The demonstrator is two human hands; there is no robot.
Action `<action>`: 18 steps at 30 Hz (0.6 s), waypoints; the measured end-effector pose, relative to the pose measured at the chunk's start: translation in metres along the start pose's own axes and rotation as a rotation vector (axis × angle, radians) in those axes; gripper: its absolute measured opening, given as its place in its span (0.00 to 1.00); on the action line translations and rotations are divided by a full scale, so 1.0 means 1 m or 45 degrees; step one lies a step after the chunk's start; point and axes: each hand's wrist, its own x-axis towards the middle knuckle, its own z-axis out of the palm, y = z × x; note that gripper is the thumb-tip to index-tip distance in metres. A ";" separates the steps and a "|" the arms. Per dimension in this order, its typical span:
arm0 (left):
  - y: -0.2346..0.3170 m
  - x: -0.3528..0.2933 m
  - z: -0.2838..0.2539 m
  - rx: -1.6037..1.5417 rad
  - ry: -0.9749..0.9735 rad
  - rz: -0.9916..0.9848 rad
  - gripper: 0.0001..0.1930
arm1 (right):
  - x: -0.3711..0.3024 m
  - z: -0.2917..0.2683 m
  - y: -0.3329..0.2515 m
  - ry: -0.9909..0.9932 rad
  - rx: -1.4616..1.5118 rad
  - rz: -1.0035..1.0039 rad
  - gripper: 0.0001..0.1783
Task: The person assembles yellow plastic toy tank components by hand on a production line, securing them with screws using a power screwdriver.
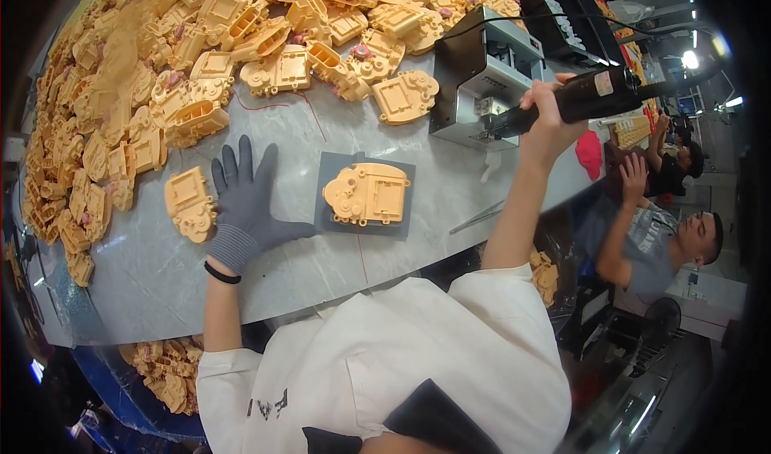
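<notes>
The left hand (245, 201) wears a grey glove and lies flat on the grey table (321, 269), fingers spread wide and holding nothing, between a loose tan plastic part (190, 204) and a tan plastic part on a dark mat (366, 194). The right hand (548, 112) is lifted, fingers wrapped tight around a black power screwdriver (578, 99). There is bare table near the front edge, and a big pile of tan parts (161, 60) fills the far side.

heap of tan housings (161, 60), grey machine (482, 76)
</notes>
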 end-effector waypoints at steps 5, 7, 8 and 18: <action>-0.010 -0.007 -0.001 -0.141 0.227 0.199 0.57 | -0.001 -0.001 0.001 0.005 -0.025 -0.017 0.12; 0.015 -0.003 0.001 -0.401 0.349 0.458 0.54 | -0.002 -0.001 0.000 -0.006 -0.036 -0.037 0.12; 0.032 0.004 0.000 -0.464 0.321 0.470 0.51 | -0.003 0.001 0.000 -0.003 -0.053 -0.044 0.12; 0.078 0.004 0.049 -0.687 0.561 0.474 0.40 | -0.007 0.007 -0.006 -0.033 -0.113 -0.099 0.12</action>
